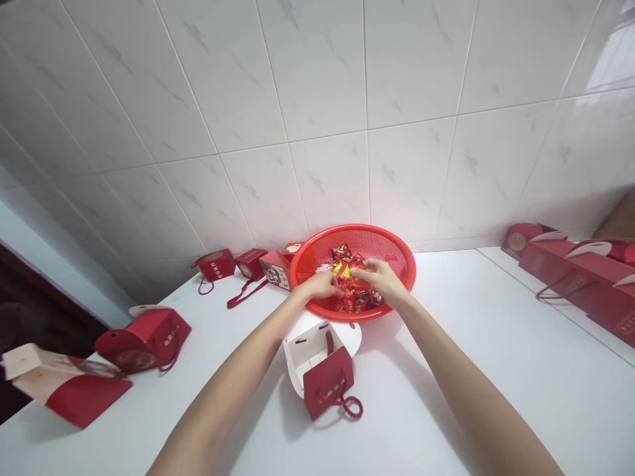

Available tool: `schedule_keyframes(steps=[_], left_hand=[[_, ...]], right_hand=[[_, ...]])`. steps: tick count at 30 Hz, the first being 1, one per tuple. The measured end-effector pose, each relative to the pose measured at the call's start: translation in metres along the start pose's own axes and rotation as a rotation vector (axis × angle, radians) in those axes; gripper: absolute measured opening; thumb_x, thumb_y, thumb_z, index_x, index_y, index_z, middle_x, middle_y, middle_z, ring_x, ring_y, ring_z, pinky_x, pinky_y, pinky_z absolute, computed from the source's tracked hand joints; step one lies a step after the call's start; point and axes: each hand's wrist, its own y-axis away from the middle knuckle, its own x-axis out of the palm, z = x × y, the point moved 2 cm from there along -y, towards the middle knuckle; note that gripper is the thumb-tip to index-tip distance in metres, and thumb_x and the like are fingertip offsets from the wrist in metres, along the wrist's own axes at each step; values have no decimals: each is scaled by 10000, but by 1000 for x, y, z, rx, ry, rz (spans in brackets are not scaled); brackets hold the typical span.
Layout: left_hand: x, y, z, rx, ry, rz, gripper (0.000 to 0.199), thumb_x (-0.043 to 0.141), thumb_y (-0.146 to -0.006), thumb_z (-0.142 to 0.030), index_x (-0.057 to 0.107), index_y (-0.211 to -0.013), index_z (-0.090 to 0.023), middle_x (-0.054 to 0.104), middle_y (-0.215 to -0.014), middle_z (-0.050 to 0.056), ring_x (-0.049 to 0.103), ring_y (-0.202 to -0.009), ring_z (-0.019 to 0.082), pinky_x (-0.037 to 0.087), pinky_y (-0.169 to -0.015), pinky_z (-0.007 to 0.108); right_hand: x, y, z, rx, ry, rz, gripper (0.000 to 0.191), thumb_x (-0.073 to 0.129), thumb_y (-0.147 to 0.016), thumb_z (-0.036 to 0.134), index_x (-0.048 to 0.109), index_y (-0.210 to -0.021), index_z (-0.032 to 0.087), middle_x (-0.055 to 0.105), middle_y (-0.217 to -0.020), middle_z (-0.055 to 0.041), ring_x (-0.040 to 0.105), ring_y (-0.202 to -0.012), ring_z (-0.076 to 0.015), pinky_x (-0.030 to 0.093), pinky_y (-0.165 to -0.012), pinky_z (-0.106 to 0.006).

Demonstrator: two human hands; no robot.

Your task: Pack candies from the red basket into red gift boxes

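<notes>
A red plastic colander (353, 231) stands against the wall with several wrapped candies (350, 301) in it, in red, brown, silver and yellow wrappers. My left hand (323, 285) reaches over its near left rim, fingers curled down among the candies; what they hold is hidden. From the right, my right hand (380, 279) dips in, its fingers closed around a red-wrapped candy beside a yellow one (341, 269). Just in front of the colander, between my forearms, sits an open red gift box (327, 383) with a white inside, its lid flaps spread and a red cord handle hanging at the front.
Red gift boxes (149, 337) and a tilted cream-and-red box (74, 387) lie at the left. More small boxes (217, 266) line the wall left of the colander. A row of red boxes (565, 274) stands at the right on the white table (461, 317). Tiled wall (327, 178) rises behind.
</notes>
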Motion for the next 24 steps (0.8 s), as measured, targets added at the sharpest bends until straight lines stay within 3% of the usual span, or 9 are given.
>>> schedule_keyframes(steps=[3, 6, 9, 13, 17, 20, 24], left_hand=[[-4, 1, -6, 79, 230, -59, 531, 716, -673, -638, 448, -542, -199, 422, -521, -49, 372, -518, 103, 271, -506, 255], [-8, 6, -11, 128, 446, -34, 619, 620, -689, -781, 411, -597, -206, 416, -560, -44, 375, -523, 96, 305, -519, 254], [-9, 11, -14, 154, 612, 34, 617, 634, -692, -784, 418, -641, -208, 374, -570, -56, 358, -515, 92, 338, -528, 257], [-10, 14, -16, 163, 744, 117, 537, 653, -774, -685, 478, -674, -187, 476, -646, -18, 386, -516, 85, 374, -532, 254], [-8, 14, -17, 119, 777, 215, 502, 613, -855, -620, 516, -660, -167, 546, -653, 0, 344, -461, 60, 343, -498, 237], [-5, 16, -18, 69, 757, 292, 526, 577, -889, -612, 565, -644, -146, 593, -620, 27, 321, -429, 57, 324, -475, 238], [-4, 19, -22, 59, 775, 247, 576, 499, -905, -664, 603, -653, -157, 598, -599, 29, 490, -536, 117, 451, -587, 264]], right_hand=[[-1, 3, 6, 3, -53, 12, 409, 860, -613, 466, 656, -804, 168, 711, -780, -48, 683, -748, -203, 544, -640, -292], [-1, 5, 11, 23, -103, 30, 363, 826, -683, 464, 692, -845, 168, 735, -850, -66, 696, -766, -195, 562, -661, -288], [1, 6, 13, 51, -133, 64, 316, 802, -731, 436, 711, -883, 174, 749, -910, -76, 711, -793, -195, 565, -637, -272], [1, 5, 13, 86, -140, 97, 311, 836, -709, 379, 699, -897, 172, 756, -897, -75, 717, -807, -193, 550, -596, -240], [2, 7, 15, 95, -145, 191, 367, 861, -676, 348, 727, -965, 164, 764, -864, -74, 718, -795, -188, 559, -629, -246], [4, 9, 16, 94, -147, 245, 351, 881, -638, 353, 742, -875, 135, 758, -798, -79, 712, -723, -185, 564, -644, -263], [4, 8, 14, 82, -174, 202, 344, 887, -628, 372, 733, -835, 144, 760, -806, -82, 723, -738, -205, 585, -660, -292]])
